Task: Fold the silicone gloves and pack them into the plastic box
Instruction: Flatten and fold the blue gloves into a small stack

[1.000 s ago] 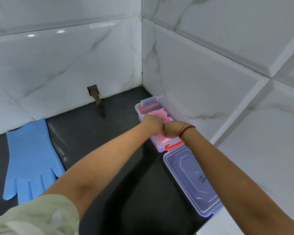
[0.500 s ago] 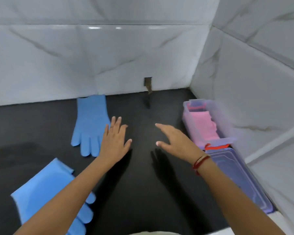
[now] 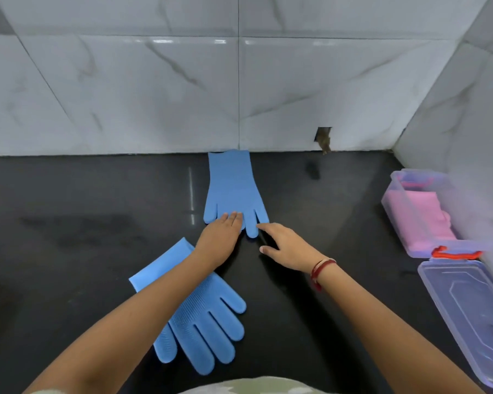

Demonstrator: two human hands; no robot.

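A blue silicone glove [image 3: 234,186] lies flat on the black counter, cuff at the back wall, fingers toward me. My left hand [image 3: 219,240] rests flat on its fingertips, fingers together. My right hand [image 3: 287,247] hovers just right of those fingertips, index finger touching the glove's outer finger, holding nothing. A second blue glove [image 3: 199,317] lies nearer, partly under my left forearm. At the right, the clear plastic box [image 3: 395,206] holds folded pink gloves [image 3: 427,217]. Its lid [image 3: 472,311] lies open in front.
White marble-tiled walls close the counter at the back and right, with a small dark hole [image 3: 324,137] in the back wall. A red latch [image 3: 455,254] joins box and lid. The black counter [image 3: 83,237] stretches left.
Both hands left the box, swung left across the counter and moved forward onto the far blue glove's fingertips. My view turned left, putting the box at the right edge.
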